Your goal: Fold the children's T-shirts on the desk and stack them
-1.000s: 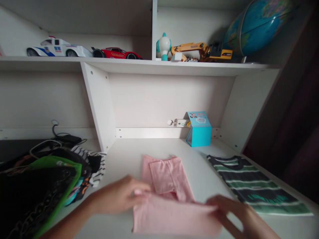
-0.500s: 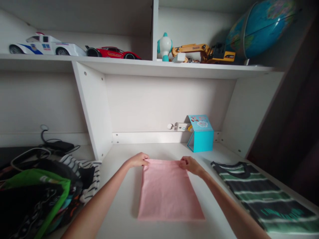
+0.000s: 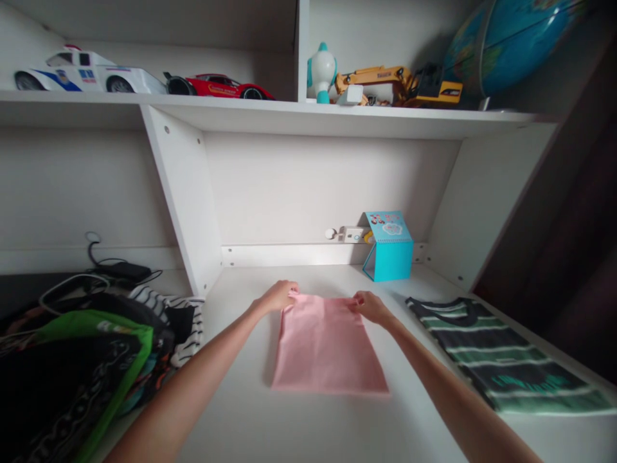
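Observation:
A folded piece of pink cloth [image 3: 332, 350], likely a garment, lies on the white desktop in front of me, roughly rectangular and wider at its near edge. My left hand [image 3: 280, 296] pinches its far left corner between thumb and fingers. At the far right corner, my right hand [image 3: 372, 307] is closed on the cloth in the same way. The far edge between both hands looks slightly raised and wrinkled, while the near part rests flat. To the right lies a folded green and black striped T-shirt [image 3: 501, 360].
A heap of dark clothes [image 3: 72, 373] with a green edge sits at left, beside a black-and-white striped cloth [image 3: 190, 337]. A turquoise desk calendar [image 3: 393, 260] stands near the back wall by a power socket [image 3: 353, 234]. Toy vehicles [image 3: 219, 87] and a globe [image 3: 511, 45] occupy the shelf above.
Both hands keep their hold on the pink cloth's far corners, and its far edge bunches up a little more. The whole view has shifted, so most things appear higher.

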`<move>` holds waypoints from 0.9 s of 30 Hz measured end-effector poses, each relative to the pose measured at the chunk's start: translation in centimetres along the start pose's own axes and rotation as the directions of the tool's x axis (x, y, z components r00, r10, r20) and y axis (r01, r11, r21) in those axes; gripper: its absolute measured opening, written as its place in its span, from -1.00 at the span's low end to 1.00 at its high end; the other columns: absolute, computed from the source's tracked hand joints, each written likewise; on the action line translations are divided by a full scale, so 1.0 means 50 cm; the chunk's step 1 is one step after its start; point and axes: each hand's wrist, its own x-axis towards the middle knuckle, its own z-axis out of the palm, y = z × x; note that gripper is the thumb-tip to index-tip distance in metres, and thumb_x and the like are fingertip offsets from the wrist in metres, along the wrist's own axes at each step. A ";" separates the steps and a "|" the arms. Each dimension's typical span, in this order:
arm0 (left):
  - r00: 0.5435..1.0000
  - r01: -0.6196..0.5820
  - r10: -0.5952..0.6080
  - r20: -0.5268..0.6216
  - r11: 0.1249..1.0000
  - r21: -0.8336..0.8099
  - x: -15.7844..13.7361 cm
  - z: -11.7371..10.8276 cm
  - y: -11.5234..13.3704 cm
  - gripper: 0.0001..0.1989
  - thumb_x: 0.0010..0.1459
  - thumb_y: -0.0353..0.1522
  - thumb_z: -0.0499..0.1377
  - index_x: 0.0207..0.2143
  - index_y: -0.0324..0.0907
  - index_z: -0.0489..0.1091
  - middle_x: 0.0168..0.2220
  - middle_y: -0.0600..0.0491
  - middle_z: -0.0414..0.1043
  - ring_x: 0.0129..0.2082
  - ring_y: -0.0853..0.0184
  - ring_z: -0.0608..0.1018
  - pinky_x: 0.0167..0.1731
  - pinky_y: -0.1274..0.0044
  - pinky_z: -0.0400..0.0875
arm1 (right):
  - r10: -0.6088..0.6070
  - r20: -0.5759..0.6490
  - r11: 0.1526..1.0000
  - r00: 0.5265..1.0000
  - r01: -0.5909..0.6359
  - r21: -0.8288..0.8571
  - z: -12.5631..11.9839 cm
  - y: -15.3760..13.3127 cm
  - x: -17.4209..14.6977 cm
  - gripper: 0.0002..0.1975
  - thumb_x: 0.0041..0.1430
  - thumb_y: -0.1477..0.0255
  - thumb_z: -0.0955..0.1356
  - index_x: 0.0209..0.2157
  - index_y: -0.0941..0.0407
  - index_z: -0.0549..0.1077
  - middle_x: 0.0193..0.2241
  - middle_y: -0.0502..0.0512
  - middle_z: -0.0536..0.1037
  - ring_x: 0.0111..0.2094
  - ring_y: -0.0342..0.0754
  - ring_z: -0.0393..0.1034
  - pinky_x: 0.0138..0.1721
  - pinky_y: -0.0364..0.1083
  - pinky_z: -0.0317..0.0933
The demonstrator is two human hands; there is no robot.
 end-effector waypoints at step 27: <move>0.831 -0.492 0.481 0.281 0.870 -0.033 -0.273 0.079 0.281 -0.60 0.13 -0.24 0.10 0.02 -0.11 0.23 -0.05 -0.02 0.37 -0.06 0.19 0.40 0.01 0.39 0.17 | -0.382 0.028 0.914 0.924 0.382 -0.135 -0.021 0.045 -0.184 -0.72 0.20 0.46 0.17 -0.20 0.17 0.46 -0.22 0.19 0.52 -0.15 0.03 0.38 -0.07 0.03 0.21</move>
